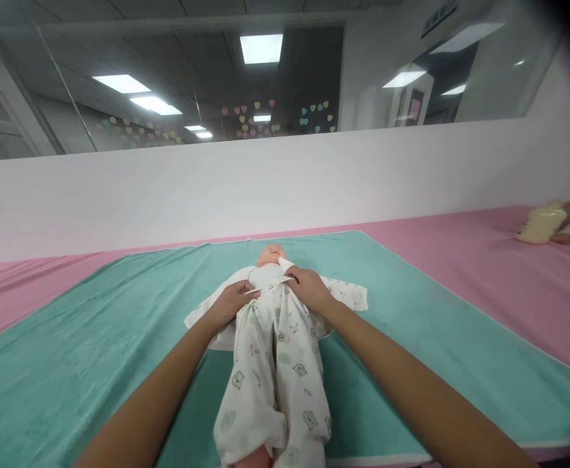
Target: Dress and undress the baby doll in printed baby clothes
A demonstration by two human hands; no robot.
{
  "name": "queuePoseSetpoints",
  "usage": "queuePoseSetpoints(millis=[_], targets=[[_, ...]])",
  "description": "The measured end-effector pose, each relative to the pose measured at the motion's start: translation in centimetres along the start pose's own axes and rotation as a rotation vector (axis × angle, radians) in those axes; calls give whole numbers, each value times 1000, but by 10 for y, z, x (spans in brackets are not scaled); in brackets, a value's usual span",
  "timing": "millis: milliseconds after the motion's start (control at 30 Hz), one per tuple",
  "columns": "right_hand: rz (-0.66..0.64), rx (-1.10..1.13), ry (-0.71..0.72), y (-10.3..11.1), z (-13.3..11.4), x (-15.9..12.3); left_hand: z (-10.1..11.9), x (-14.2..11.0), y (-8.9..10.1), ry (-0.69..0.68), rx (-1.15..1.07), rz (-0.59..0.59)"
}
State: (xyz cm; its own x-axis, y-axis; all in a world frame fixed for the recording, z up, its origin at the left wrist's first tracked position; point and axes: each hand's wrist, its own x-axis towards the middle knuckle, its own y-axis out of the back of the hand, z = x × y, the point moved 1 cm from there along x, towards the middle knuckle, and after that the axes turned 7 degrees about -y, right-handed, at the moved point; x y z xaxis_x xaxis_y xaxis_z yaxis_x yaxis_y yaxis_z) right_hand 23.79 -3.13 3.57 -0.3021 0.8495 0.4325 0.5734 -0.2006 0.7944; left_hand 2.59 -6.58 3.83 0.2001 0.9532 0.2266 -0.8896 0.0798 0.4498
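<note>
The baby doll (271, 255) lies before you on the teal blanket (119, 325), top end towards 12 o'clock. Your left hand (231, 304) and right hand (310, 289) both pinch the waistband (271, 285). The patterned trousers (299, 370) seem already drawn up; the waistband perhaps needs settling. The white shirt (350, 294), sleeves towards 3 and 9 o'clock, is not yet closed.

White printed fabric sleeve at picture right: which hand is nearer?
Right. The right hand is beside the sleeve, at the white fabric trouser waistband; the left hand is at its opposite side, farther away.
</note>
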Motion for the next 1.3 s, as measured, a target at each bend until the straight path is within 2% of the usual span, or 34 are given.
queuePoseSetpoints(millis=[100,167,267,367,433,500,600,700,767,933,1067,1200,1300], targets=[[-3,-41,-72,0,2,-5,-15,-2,-2,2,-105,14],[-14,-133,-109,2,-1,-12,-20,-5,-1,-2,-27,43],[-5,-238,-141,3,-11,-21,-21,-9,-1,-33,135,147],[22,-184,35,1,-21,-24,-19,-10,-2,-107,276,213],[-20,-64,178,-2,-22,-24,-18,-11,-4,-176,370,215],[-91,46,219,-5,-18,-22,-17,-12,-5,-216,425,183],[-143,133,95,-10,-7,-17,-15,-11,-4,-194,434,144],[-129,166,-98,-16,0,-13,-9,-6,4,-150,449,122],[-132,166,-153,-20,1,-9,-4,0,10,-139,487,87],[-166,70,-80,-13,2,-1,1,22,18,-149,609,36],[-115,-54,-9,-7,9,12,-2,39,15,-137,591,43],[-17,-121,-31,-16,20,31,-7,50,12,-55,542,67],[28,-38,-78,-27,28,41,-13,49,10,-21,507,108]])
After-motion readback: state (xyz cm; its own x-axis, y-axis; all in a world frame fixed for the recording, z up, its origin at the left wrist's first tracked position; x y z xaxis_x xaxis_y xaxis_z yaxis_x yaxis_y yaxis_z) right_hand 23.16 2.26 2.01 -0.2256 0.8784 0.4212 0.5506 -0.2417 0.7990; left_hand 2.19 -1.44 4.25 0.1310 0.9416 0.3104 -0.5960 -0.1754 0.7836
